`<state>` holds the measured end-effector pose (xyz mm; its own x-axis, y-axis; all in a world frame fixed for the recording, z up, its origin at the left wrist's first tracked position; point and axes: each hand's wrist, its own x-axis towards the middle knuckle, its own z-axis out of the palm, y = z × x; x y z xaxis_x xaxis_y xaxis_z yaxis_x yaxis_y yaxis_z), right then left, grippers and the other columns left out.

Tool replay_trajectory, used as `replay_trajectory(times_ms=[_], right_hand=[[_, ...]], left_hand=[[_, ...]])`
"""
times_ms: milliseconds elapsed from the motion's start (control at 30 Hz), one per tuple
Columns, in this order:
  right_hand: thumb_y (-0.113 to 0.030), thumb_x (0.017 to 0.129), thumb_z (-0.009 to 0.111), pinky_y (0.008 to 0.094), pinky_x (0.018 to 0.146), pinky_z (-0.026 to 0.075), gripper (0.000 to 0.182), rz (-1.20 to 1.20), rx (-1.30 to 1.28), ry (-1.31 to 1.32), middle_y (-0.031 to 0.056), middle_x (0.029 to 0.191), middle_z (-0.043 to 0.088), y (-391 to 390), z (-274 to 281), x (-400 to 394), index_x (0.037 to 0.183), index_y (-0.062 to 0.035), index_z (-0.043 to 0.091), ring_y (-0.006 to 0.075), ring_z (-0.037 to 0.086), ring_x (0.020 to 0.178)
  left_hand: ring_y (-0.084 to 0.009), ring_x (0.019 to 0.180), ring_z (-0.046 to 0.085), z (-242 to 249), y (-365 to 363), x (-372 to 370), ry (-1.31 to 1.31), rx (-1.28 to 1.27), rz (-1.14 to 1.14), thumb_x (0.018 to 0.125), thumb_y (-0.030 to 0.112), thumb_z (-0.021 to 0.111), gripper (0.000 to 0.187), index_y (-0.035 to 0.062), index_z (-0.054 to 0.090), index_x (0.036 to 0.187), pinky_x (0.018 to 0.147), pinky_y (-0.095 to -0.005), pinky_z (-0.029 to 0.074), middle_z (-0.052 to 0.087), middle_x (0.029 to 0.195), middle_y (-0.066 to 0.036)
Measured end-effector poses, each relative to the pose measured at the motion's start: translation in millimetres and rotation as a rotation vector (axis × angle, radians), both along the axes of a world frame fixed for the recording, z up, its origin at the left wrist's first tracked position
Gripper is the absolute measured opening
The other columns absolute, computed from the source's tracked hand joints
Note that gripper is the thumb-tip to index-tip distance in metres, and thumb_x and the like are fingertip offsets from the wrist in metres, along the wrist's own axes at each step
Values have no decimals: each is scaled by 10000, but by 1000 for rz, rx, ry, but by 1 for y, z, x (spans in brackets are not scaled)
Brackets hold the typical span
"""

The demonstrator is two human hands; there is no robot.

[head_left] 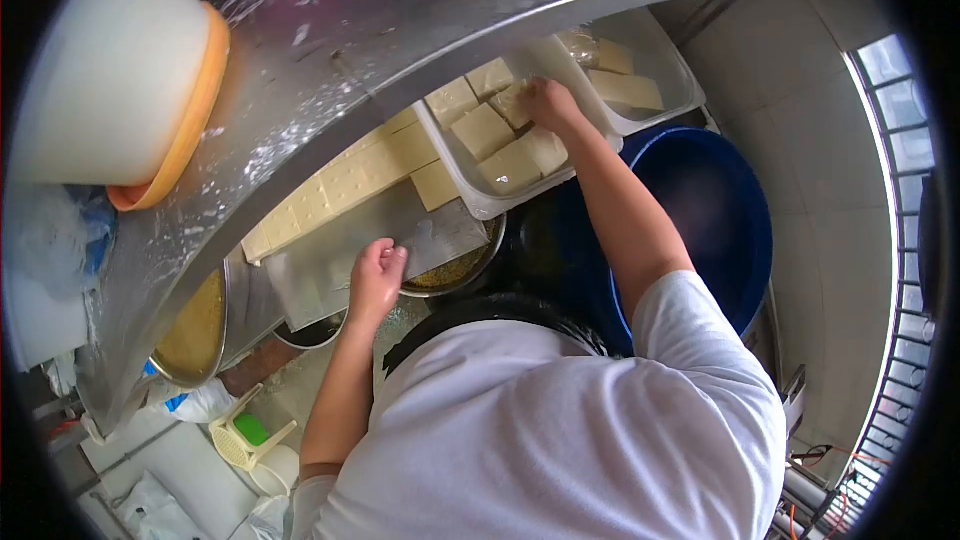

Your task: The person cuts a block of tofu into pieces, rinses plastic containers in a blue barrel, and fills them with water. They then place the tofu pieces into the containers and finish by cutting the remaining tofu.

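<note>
My right hand (548, 103) reaches into a white plastic bin (487, 208), its fingers closed at the edge of a tofu block (510, 103); the fingertips are partly hidden. Several more cut blocks, such as this tofu piece (483, 132), lie in the same bin. Curled with nothing visible in it, my left hand (380, 270) hovers over the metal board (340, 265). Beside that board runs a long slab of tofu (350, 175) with dimples on top. One separate tofu block (435, 185) lies between the slab's end and the bin.
A second bin (680, 80) with tofu stands at the right, above a large blue barrel (745, 190). A steel shelf (330, 50) overhangs the work surface, with a white bucket (110, 70) on it. A metal bowl (490, 255) sits below the board.
</note>
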<state>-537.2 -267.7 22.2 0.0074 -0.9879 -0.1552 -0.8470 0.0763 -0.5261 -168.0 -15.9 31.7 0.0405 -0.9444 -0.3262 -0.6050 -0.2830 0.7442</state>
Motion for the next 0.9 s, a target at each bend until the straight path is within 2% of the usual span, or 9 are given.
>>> replay_trajectory(times_ms=[100, 133, 200, 267, 367, 433, 533, 800, 900], right_hand=[[-230, 930, 632, 522, 947, 518, 375, -102, -399, 48, 254, 1171, 668, 43, 31, 36, 1230, -4, 630, 448, 642, 1078], [-190, 919, 643, 514, 882, 542, 351, -68, -540, -25, 258, 1086, 680, 62, 41, 56, 1217, -5, 630, 446, 670, 964], [-166, 931, 630, 502, 795, 560, 265, 43, -432, -324, 264, 1031, 680, 104, 49, 101, 1147, -14, 651, 446, 677, 903], [-147, 924, 612, 519, 821, 550, 181, 246, -121, -259, 266, 977, 678, 150, 66, 141, 1033, -9, 660, 471, 670, 911], [-152, 921, 605, 495, 1018, 494, 562, 380, -248, -232, 373, 1275, 568, 194, 47, 166, 1366, 158, 458, 500, 589, 1174], [-192, 954, 585, 468, 1164, 382, 684, 343, -233, -34, 433, 1442, 416, 202, 36, 175, 1448, 196, 315, 514, 420, 1391], [-239, 956, 595, 456, 1197, 341, 806, 295, -50, 41, 471, 1473, 342, 195, 39, 187, 1486, 215, 191, 516, 349, 1447], [-302, 955, 584, 467, 1096, 449, 869, 8, 166, -64, 453, 1429, 415, 167, -1, 209, 1503, 199, 132, 500, 535, 1290], [-280, 951, 582, 452, 1037, 496, 830, -39, 168, -65, 415, 1365, 508, 162, -3, 207, 1494, 180, 154, 475, 615, 1203]], left_hand=[[-381, 1233, 548, -5, 16, -2, -447, -394, -326, 849, 299, 797, 583, -9, 598, 1303, 1053, -510, 451, 583, 1343, -223], [-467, 1404, 378, 9, 18, -8, -482, -292, -398, 795, 282, 823, 764, -5, 502, 1427, 1164, -593, 307, 436, 1500, -267], [-474, 1445, 324, -8, 21, -6, -535, -287, -442, 782, 287, 832, 851, 17, 436, 1486, 1176, -635, 258, 377, 1547, -267], [-476, 1520, 214, -24, 18, -4, -635, -223, -537, 858, 272, 747, 890, 54, 288, 1588, 1188, -716, 161, 257, 1633, -254], [-481, 1502, 243, -74, 17, 11, -795, -448, -556, 893, 189, 618, 736, 18, 347, 1556, 1169, -716, 200, 313, 1603, -256], [-480, 1502, 244, -70, 20, 13, -761, -462, -562, 908, 172, 565, 696, 14, 355, 1553, 1166, -721, 196, 312, 1604, -256], [-471, 1503, 255, -68, 24, 17, -730, -470, -576, 962, 189, 501, 618, 16, 382, 1544, 1165, -731, 183, 317, 1607, -250], [-485, 1478, 282, -53, 32, 28, -737, -480, -645, 996, 263, 535, 595, 11, 415, 1522, 1135, -759, 193, 309, 1611, -250], [-469, 1399, 411, -19, 19, 18, -533, -400, -580, 960, 273, 623, 566, -19, 500, 1430, 1100, -698, 310, 437, 1515, -267]])
